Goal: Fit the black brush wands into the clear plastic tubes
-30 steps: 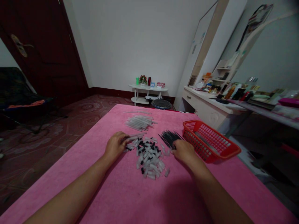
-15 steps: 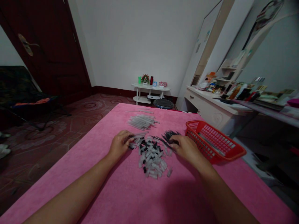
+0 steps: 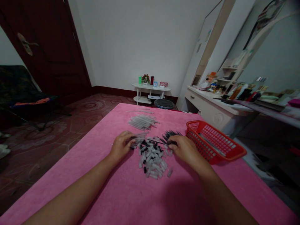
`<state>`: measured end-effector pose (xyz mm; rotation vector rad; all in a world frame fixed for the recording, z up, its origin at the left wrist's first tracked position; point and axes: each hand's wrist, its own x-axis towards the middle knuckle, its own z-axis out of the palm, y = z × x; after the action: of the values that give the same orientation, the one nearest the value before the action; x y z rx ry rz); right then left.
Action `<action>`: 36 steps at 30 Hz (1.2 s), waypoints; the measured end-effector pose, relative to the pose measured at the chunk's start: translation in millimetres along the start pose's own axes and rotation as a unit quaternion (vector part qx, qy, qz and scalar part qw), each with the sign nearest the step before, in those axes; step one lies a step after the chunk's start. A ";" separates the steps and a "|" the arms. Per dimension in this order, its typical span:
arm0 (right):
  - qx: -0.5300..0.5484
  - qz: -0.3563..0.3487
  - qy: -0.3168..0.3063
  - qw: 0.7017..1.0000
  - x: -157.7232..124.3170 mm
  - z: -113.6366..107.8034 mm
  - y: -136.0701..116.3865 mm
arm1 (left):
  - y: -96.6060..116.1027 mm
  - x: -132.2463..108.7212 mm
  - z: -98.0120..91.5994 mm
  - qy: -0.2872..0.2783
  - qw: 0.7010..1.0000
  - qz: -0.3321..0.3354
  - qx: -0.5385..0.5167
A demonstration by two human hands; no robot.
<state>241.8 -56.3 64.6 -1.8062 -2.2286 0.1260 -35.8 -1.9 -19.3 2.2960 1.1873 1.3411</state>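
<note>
My right hand pinches a thin dark rod, its long axis sideways, free end pointing toward my left hand. That hand is half curled at some pale tubes; I can't tell whether it grips any. Small pieces lie heaped between my hands. Right of my right hand sits a red basket; lettering on bottles beyond is unreadable.

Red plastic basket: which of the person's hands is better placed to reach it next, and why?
Probably the right hand: it is beside the red plastic basket, though it seems to hold a thin black stick. The left hand is farther, across the heap of small white and black pieces.
</note>
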 end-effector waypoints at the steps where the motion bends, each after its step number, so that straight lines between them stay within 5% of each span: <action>1: -0.001 -0.004 -0.001 1.000 0.0 0.2 -0.8 | 1.0 -0.2 0.1 -0.006 1.000 0.007 0.005; 12: -0.019 -0.024 0.034 0.999 -6.0 -9.1 -12.3 | 15.4 -1.8 0.2 -0.041 0.996 0.066 0.032; 17: 0.065 -0.057 0.046 0.995 -3.4 1.1 -22.9 | 29.0 -2.5 5.3 -0.053 0.996 0.066 -0.004; 22: 0.178 -0.034 0.143 0.973 0.6 17.7 -32.3 | 24.0 1.5 2.8 0.050 0.995 -0.037 -0.075; 27: 0.147 -0.059 0.104 0.982 -2.5 24.2 -34.4 | 6.3 6.0 -0.5 0.194 0.956 -0.168 -0.142; 31: 0.122 -0.078 0.049 0.988 -5.0 30.1 -36.7 | 1.9 7.4 0.5 0.216 0.934 -0.216 -0.183; 36: 0.107 -0.147 0.012 0.983 -9.6 43.3 -48.8 | 3.5 6.0 3.5 0.194 0.943 -0.195 -0.187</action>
<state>186.0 -71.9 33.1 -1.3477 -2.3328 0.2712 -29.6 0.9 -15.6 1.4834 1.2732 1.7214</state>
